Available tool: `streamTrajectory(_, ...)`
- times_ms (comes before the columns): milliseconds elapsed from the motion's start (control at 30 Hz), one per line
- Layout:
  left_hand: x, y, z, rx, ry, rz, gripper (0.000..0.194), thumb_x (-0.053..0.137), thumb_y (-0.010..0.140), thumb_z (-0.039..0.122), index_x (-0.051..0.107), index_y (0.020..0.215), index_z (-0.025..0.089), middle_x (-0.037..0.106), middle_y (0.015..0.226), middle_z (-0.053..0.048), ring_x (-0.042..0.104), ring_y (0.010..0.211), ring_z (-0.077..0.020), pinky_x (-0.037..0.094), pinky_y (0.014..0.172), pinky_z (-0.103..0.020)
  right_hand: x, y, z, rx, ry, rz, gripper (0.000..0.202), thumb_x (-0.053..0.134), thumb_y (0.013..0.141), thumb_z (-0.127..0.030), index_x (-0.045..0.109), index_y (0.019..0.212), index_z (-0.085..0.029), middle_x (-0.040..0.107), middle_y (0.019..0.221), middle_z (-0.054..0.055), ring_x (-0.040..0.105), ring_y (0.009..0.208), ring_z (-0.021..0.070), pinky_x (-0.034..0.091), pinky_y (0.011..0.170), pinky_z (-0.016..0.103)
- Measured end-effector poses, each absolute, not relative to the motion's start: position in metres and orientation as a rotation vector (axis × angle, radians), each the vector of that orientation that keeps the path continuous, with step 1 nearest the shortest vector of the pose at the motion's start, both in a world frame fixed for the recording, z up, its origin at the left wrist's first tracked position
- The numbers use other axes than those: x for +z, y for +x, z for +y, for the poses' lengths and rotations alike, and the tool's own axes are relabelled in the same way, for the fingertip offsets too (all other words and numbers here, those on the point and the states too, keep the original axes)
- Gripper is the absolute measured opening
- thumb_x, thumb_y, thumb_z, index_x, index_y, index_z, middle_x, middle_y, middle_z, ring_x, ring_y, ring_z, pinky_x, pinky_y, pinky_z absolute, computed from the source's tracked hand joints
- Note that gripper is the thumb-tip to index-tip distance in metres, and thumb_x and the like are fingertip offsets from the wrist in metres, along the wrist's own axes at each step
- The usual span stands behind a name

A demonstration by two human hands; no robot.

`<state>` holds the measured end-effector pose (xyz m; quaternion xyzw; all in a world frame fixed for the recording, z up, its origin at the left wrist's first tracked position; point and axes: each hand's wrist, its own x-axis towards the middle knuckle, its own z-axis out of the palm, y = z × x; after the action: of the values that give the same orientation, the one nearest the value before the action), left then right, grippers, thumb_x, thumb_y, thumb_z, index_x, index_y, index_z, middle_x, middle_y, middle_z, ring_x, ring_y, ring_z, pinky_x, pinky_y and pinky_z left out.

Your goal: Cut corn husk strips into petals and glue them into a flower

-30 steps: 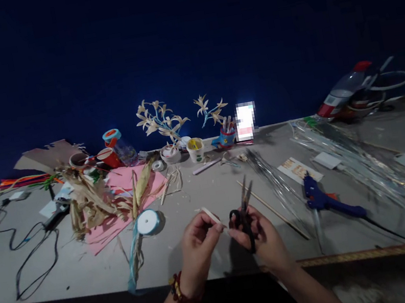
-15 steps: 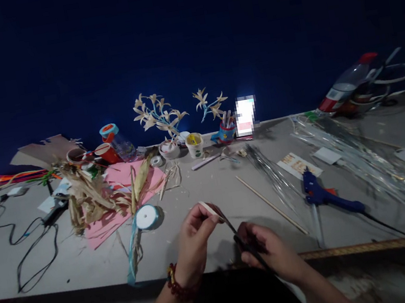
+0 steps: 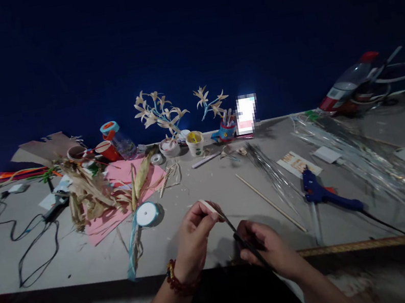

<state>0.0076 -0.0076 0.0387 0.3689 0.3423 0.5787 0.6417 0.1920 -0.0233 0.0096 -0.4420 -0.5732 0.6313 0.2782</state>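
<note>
Between the thumb and fingers of my left hand [image 3: 194, 236] is a narrow pale strip [image 3: 208, 206], likely husk. My right hand [image 3: 269, 250] is wrapped round dark-handled scissors [image 3: 231, 225], whose blades point up and left and meet the strip at my left fingertips. Whether the blades are parted cannot be made out. A spool of light blue ribbon [image 3: 147, 214] lies left of my left hand, its loose end trailing to the table edge. A thin wooden stick [image 3: 271, 202] rests beyond my right hand.
Dried husks [image 3: 91, 193] are heaped on pink sheets [image 3: 101, 231] at left, near black cables [image 3: 19, 262]. Husk flowers [image 3: 160, 109] stand at the back beside a small tub [image 3: 195, 145]. A blue glue gun [image 3: 326, 195] and clear plastic wrapping [image 3: 367, 160] lie at right.
The view has shifted very slightly. My hands, the strip and the scissors keep almost the same position.
</note>
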Motion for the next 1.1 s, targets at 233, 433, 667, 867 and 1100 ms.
streamTrajectory(233,0.040,0.007,-0.009,1.319,0.825,0.797,0.009,0.069,0.082,0.015,0.063,0.075,0.015,0.061,0.080,-0.002,0.057,0.076,-0.0137,0.044,0.077,-0.026,0.013,0.191,-0.023,1.705,-1.188,-1.542,0.052,0.074,0.068,-0.063,0.043,0.073,-0.022,0.039,0.067,-0.006,0.034,0.062,0.0114,0.030,0.055,0.024)
streamTrajectory(433,0.040,0.007,-0.010,1.314,0.818,0.797,0.011,0.070,0.081,0.015,0.062,0.074,0.015,0.061,0.079,-0.001,0.056,0.075,-0.0131,0.043,0.076,-0.025,0.014,0.191,-0.025,1.708,-1.191,-1.516,0.056,0.074,0.066,-0.068,0.044,0.072,-0.021,0.039,0.065,-0.006,0.033,0.059,0.0106,0.029,0.053,0.023)
streamTrajectory(667,0.038,0.007,-0.008,1.313,0.853,0.793,0.012,0.069,0.083,0.017,0.061,0.075,0.015,0.061,0.080,-0.002,0.055,0.077,-0.0136,0.043,0.076,-0.026,0.000,0.193,-0.028,1.705,-1.191,-1.472,0.053,0.075,0.070,-0.066,0.046,0.073,-0.021,0.044,0.060,-0.007,0.038,0.052,0.0088,0.030,0.050,0.022)
streamTrajectory(867,0.039,0.004,-0.012,1.266,1.106,0.866,0.009,0.063,0.091,0.022,0.064,0.084,0.016,0.065,0.087,-0.003,0.057,0.085,-0.0153,0.043,0.082,-0.026,0.003,0.194,-0.029,1.768,-1.114,-1.351,0.054,0.072,0.072,-0.067,0.045,0.078,-0.022,0.051,0.058,-0.007,0.044,0.050,0.0084,0.033,0.051,0.022)
streamTrajectory(1100,0.041,-0.005,-0.010,1.076,1.446,0.982,0.020,0.058,0.093,0.028,0.059,0.077,0.017,0.061,0.076,-0.003,0.057,0.075,-0.0162,0.043,0.075,-0.027,0.003,0.199,-0.027,1.793,-1.095,-1.254,0.051,0.079,0.069,-0.062,0.050,0.080,-0.022,0.056,0.063,-0.005,0.050,0.054,0.0112,0.039,0.053,0.023)
